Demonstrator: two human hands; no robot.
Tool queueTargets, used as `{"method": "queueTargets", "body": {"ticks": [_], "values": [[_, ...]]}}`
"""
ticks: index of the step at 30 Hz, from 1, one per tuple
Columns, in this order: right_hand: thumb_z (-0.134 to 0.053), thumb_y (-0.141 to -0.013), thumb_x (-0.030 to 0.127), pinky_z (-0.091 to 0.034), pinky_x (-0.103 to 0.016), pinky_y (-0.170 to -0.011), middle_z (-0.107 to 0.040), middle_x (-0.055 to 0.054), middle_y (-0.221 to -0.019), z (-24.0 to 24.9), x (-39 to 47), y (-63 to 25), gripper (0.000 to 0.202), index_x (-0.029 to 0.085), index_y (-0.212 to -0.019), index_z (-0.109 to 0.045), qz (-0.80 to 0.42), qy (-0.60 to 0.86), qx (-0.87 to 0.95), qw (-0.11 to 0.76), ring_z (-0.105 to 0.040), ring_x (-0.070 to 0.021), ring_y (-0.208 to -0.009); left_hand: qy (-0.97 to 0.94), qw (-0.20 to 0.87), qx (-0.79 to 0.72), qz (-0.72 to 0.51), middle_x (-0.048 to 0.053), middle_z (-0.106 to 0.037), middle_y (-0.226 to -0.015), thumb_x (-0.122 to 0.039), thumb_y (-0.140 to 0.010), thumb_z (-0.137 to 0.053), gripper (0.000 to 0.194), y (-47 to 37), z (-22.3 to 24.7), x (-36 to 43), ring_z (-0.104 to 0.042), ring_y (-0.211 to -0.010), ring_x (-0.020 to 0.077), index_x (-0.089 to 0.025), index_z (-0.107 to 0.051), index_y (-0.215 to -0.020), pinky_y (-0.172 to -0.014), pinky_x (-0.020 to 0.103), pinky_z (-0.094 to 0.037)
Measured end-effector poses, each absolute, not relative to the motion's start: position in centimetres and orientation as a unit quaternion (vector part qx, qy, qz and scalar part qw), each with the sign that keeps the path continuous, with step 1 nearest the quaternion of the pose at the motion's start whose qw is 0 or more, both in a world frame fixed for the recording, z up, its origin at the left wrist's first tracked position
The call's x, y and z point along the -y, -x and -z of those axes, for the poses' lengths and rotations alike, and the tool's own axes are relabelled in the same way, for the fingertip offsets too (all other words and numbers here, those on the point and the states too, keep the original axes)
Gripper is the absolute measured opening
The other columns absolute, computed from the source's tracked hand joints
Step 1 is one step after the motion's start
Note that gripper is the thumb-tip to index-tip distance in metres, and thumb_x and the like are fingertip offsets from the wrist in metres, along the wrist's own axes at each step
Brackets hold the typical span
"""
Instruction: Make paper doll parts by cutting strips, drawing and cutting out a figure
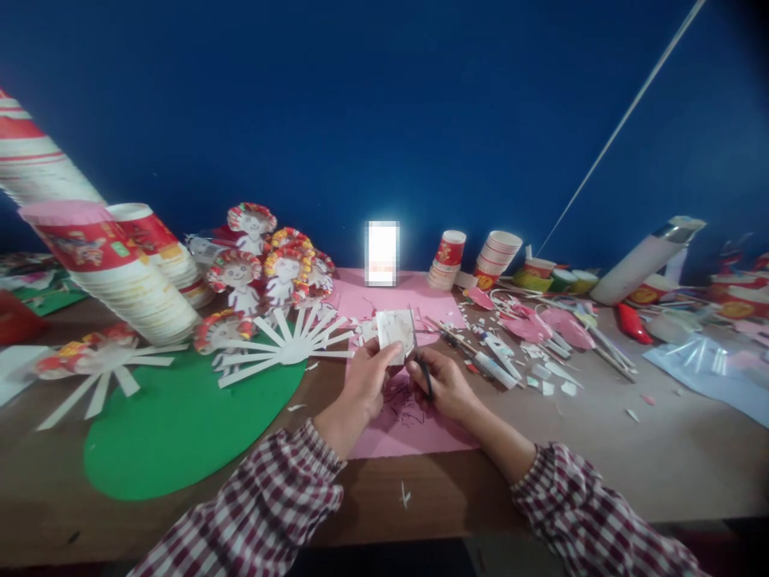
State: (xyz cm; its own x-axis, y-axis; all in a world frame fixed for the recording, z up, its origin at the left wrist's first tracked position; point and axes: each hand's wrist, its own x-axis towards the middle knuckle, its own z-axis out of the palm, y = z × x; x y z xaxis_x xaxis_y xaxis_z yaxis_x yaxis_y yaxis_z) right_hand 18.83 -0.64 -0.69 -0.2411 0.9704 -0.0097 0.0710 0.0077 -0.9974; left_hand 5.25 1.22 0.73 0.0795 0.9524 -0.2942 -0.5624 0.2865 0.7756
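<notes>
My left hand [368,378] pinches a small white paper piece [394,330] with a faint drawing on it, held up over the pink sheet [384,441]. Dark-handled scissors [425,375] are in my right hand [445,386], its fingers closed round the handles. The scissor blades point away from me and lie along the right edge of the white paper. Below the hands, dark handwritten marks show on the pink sheet, partly covered by the fingers.
Left are a green sheet [198,433], a white fan-cut paper [294,350], paper figures [288,276] and stacked cups [120,280]. More cups [446,260] stand behind. Pens [489,362] and paper scraps [548,388] lie right, beyond them a tilted white cylinder [637,260].
</notes>
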Motion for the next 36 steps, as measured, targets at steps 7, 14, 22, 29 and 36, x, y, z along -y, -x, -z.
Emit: {"method": "queueTargets", "body": {"ticks": [7, 14, 22, 29, 36], "values": [[-0.064, -0.084, 0.046, -0.037, -0.017, -0.033, -0.049, 0.008, -0.050, 0.57, 0.75, -18.80, 0.028, 0.021, -0.082, -0.051, -0.542, 0.460, 0.569, 0.413, -0.044, -0.0072, -0.036, -0.235, 0.695, -0.408, -0.544, 0.001, -0.068, -0.069, -0.021, -0.060, -0.079, 0.032, -5.39, -0.91, -1.19, -0.060, -0.048, 0.0103, -0.015, -0.064, -0.087, -0.039, 0.018, -0.044], [-0.065, -0.083, 0.046, -0.037, -0.016, -0.032, -0.048, 0.008, -0.049, 0.79, 0.59, -18.90, 0.029, 0.020, -0.081, -0.050, -0.539, 0.463, 0.573, 0.410, -0.044, -0.0072, -0.035, -0.232, 0.692, -0.409, -0.547, 0.000, -0.068, -0.068, -0.021, -0.059, -0.079, 0.032, -5.40, -1.11, -1.19, -0.060, -0.048, 0.0102, -0.015, -0.064, -0.086, -0.039, 0.018, -0.044], [-0.064, -0.083, 0.047, -0.038, -0.016, -0.031, -0.048, 0.008, -0.050, 0.42, 0.77, -18.83, 0.030, 0.020, -0.080, -0.050, -0.532, 0.473, 0.572, 0.408, -0.045, -0.0070, -0.034, -0.231, 0.693, -0.405, -0.549, 0.000, -0.068, -0.067, -0.019, -0.061, -0.078, 0.027, -5.42, -1.10, -1.13, -0.060, -0.048, 0.0105, -0.015, -0.065, -0.084, -0.041, 0.019, -0.046], [-0.064, -0.082, 0.048, -0.035, -0.017, -0.029, -0.049, 0.008, -0.051, 0.26, 0.73, -18.91, 0.030, 0.020, -0.078, -0.051, -0.531, 0.481, 0.572, 0.399, -0.042, -0.0062, -0.032, -0.235, 0.683, -0.409, -0.558, 0.001, -0.069, -0.068, -0.020, -0.058, -0.080, 0.030, -5.38, -0.79, -1.35, -0.060, -0.048, 0.0114, -0.015, -0.065, -0.084, -0.040, 0.019, -0.045], [-0.062, -0.084, 0.044, -0.033, -0.016, -0.029, -0.049, 0.008, -0.052, 0.56, 0.68, -19.22, 0.028, 0.020, -0.077, -0.049, -0.538, 0.465, 0.579, 0.399, -0.044, -0.0064, -0.032, -0.244, 0.663, -0.415, -0.573, 0.002, -0.069, -0.069, -0.021, -0.055, -0.082, 0.031, -5.30, -0.46, -1.57, -0.061, -0.055, 0.0117, -0.015, -0.066, -0.081, -0.049, 0.021, -0.049]]}}
